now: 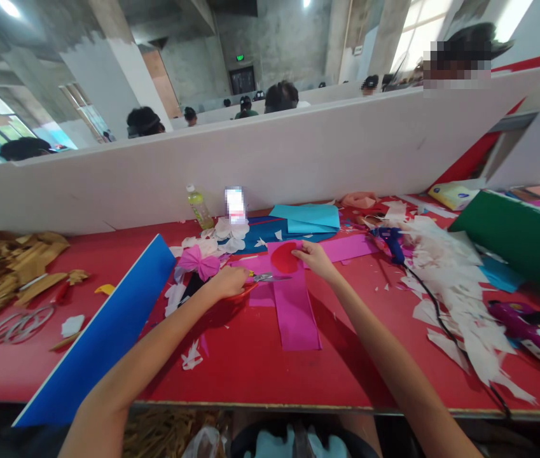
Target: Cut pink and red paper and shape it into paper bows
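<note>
Clenching red-handled steel scissors [245, 292], the left hand [229, 282] curled tight around the loops, blades aimed at a round red paper piece [283, 257]! The right hand [315, 259] pressed its open fingers [299, 252] on that piece's edge, right there on a long magenta paper strip [296, 312] across the red tabletop [231, 375], a blue hot-glue gun [390, 242] nearby!

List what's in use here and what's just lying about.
In use: left hand holding scissors; right hand pressing pink paper beside a red circle.

Lying about: glue gun, pink bow, water bottle, blue board, white scraps.
</note>
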The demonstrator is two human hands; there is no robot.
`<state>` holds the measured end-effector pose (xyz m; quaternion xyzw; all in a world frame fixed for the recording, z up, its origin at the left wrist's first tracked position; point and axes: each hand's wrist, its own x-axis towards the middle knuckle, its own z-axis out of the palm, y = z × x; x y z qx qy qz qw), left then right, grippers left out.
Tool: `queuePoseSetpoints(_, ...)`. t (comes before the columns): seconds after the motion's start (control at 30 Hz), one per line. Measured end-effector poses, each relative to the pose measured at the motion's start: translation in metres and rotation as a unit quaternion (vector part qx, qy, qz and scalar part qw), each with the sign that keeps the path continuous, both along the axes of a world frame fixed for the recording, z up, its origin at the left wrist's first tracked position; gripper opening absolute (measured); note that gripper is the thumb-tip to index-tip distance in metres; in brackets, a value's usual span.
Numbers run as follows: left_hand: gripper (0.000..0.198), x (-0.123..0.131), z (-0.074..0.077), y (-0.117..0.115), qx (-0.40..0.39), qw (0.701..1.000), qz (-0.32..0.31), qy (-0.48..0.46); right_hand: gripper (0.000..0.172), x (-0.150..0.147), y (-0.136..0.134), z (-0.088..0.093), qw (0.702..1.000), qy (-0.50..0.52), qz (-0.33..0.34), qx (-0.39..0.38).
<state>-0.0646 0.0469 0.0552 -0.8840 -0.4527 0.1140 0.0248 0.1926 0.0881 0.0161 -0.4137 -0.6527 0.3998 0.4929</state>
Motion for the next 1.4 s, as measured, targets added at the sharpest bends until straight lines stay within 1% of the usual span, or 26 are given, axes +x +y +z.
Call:
queuePoseSetpoints(0.23, 0.029, -0.005, -0.003, 0.002, 0.007, 0.999, -0.018, 0.031, 0.026, 0.0, 0.001, -0.003, 1.0, -0.004, -0.003, 0.001)
queuePoseSetpoints(0.57, 0.02, -0.012, 0.001, 0.003, 0.008, 0.998, -0.041, 0.054, 0.024, 0.0, 0.002, -0.003, 1.0, -0.012, -0.011, -0.002)
queuePoseSetpoints(0.77, 0.023, -0.014, 0.001, 0.004, -0.001, 0.998, -0.042, 0.048, 0.024, -0.001, 0.003, -0.005, 1.0, -0.006, -0.012, -0.001)
queuePoseSetpoints(0.9, 0.029, -0.012, -0.003, 0.005, 0.012, 0.999, -0.047, 0.001, 0.023, -0.002, 0.003, -0.005, 1.0, 0.002, 0.003, 0.0)
queuePoseSetpoints(1.0, 0.025, -0.008, -0.007, 0.007, 0.014, 0.999, -0.049, -0.018, 0.024, -0.003, 0.001, -0.003, 1.0, 0.0, 0.009, -0.004)
queuePoseSetpoints(1.1, 0.027, -0.003, -0.009, 0.007, 0.011, 0.998, -0.052, -0.025, 0.024, -0.004, 0.001, -0.002, 1.0, -0.002, 0.009, -0.011)
queuePoseSetpoints(1.27, 0.029, 0.006, -0.009, 0.006, 0.013, 0.999, -0.033, -0.027, 0.023, -0.005, 0.001, -0.004, 1.0, -0.002, 0.008, -0.01)
queuePoseSetpoints(1.4, 0.032, 0.012, -0.012, 0.008, 0.012, 0.999, -0.012, -0.028, 0.023, -0.006, 0.001, -0.004, 1.0, 0.004, 0.021, -0.009)
